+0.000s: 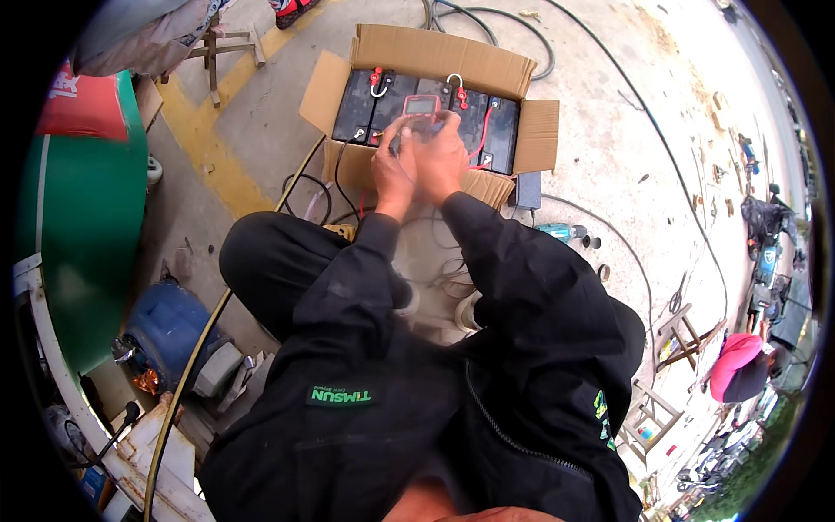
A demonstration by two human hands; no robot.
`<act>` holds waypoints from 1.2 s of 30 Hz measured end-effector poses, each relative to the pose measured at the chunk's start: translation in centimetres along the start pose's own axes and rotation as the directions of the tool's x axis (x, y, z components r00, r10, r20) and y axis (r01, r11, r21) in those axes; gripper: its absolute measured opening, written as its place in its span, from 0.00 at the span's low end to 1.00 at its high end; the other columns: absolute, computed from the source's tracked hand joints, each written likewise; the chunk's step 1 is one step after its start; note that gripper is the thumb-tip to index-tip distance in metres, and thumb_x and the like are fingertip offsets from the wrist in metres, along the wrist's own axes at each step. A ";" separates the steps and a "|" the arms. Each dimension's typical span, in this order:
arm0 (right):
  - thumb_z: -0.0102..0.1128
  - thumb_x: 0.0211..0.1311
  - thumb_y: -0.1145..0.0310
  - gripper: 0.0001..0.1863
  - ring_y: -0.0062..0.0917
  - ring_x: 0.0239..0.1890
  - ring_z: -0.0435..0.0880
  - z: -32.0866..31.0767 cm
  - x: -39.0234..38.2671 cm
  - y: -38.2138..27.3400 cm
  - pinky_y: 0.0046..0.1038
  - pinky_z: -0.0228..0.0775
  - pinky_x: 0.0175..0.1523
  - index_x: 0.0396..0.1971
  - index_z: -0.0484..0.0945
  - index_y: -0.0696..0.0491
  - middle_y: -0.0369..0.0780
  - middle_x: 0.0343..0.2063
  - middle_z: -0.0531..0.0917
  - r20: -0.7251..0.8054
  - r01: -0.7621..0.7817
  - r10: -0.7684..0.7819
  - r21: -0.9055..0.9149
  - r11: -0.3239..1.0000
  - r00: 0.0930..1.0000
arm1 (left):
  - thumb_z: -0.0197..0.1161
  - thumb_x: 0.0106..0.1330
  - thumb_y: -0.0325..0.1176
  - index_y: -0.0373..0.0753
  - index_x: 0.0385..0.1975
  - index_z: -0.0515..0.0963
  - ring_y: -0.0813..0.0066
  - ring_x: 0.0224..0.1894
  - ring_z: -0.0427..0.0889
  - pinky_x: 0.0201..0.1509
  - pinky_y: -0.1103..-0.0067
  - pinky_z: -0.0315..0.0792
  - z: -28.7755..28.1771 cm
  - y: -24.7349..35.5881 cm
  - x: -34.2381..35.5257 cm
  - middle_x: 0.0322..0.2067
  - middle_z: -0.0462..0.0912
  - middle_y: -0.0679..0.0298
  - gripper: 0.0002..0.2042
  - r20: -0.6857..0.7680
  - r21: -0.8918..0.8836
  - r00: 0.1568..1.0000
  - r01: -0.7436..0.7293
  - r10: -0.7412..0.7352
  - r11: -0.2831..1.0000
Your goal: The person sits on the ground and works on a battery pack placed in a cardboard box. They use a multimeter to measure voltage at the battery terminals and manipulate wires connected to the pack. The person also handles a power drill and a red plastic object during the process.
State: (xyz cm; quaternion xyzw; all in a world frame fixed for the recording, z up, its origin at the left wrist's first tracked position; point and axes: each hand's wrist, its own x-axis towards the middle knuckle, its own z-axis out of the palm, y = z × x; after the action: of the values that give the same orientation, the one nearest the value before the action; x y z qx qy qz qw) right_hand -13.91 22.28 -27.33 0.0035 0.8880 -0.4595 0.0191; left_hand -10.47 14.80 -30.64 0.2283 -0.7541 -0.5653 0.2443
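Observation:
In front of me is an open cardboard box [444,42] holding several black batteries [355,103] with terminals on top. Above it, both my hands are around a red-edged handheld meter [422,105] with a small grey screen. My left hand [391,178] is curled at its left side. My right hand [439,158] grips from the right, its fingers bent over the lower part, so the buttons are hidden. White jumper wires with red terminal covers [377,75] link batteries at the back. A red wire [484,130] runs along the right one, and a black wire [342,161] leaves the left side.
A grey power adapter [528,190] stands beside the box's right corner, with a teal power tool [561,231] nearby. Black cables [544,43] cross the concrete floor. To my left are a yellowish hose [196,357], a blue tank [170,326] and a green panel [91,226]. Wooden stools [683,344] stand right.

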 end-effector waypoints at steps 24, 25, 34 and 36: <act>0.56 0.67 0.66 0.15 0.41 0.41 0.84 -0.7 -0.6 -1.0 0.34 0.75 0.47 0.49 0.75 0.57 0.47 0.40 0.84 -0.200 0.261 -0.196 0.383 0.886 0.960 | 0.57 0.69 0.33 0.37 0.47 0.81 0.54 0.47 0.81 0.53 0.69 0.73 -5.2 -3.1 0.8 0.42 0.82 0.50 0.12 -0.187 0.110 0.972 -0.119 0.139 0.987; 0.56 0.67 0.66 0.14 0.40 0.41 0.85 -0.1 -1.3 -1.4 0.33 0.75 0.47 0.48 0.76 0.57 0.47 0.40 0.84 -0.129 0.230 -0.194 0.410 0.883 0.972 | 0.57 0.68 0.33 0.36 0.47 0.81 0.55 0.46 0.82 0.52 0.69 0.74 -6.1 -3.8 1.2 0.42 0.83 0.50 0.12 -0.180 0.102 0.981 -0.052 0.070 0.993; 0.60 0.64 0.65 0.11 0.39 0.35 0.82 3.8 -8.6 -1.0 0.34 0.74 0.41 0.42 0.81 0.54 0.45 0.34 0.82 -0.076 0.390 -0.386 0.299 0.871 0.919 | 0.60 0.65 0.39 0.39 0.43 0.84 0.55 0.42 0.86 0.48 0.70 0.76 -7.5 -4.2 1.1 0.38 0.86 0.51 0.14 -0.069 0.155 0.995 0.078 -0.068 0.985; 0.59 0.63 0.66 0.11 0.40 0.35 0.82 4.0 -8.8 -0.8 0.34 0.74 0.41 0.42 0.80 0.54 0.45 0.34 0.82 -0.066 0.369 -0.367 0.306 0.877 0.928 | 0.60 0.64 0.40 0.40 0.44 0.84 0.54 0.41 0.86 0.48 0.70 0.77 -7.5 -4.8 1.3 0.38 0.86 0.51 0.14 -0.059 0.155 0.998 0.044 -0.035 0.987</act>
State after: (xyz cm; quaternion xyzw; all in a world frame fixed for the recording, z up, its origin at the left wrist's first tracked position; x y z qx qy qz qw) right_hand -4.99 18.67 -28.69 -0.1610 0.7881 -0.5897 -0.0721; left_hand -6.44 7.24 -33.28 0.2773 -0.7844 -0.5025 0.2353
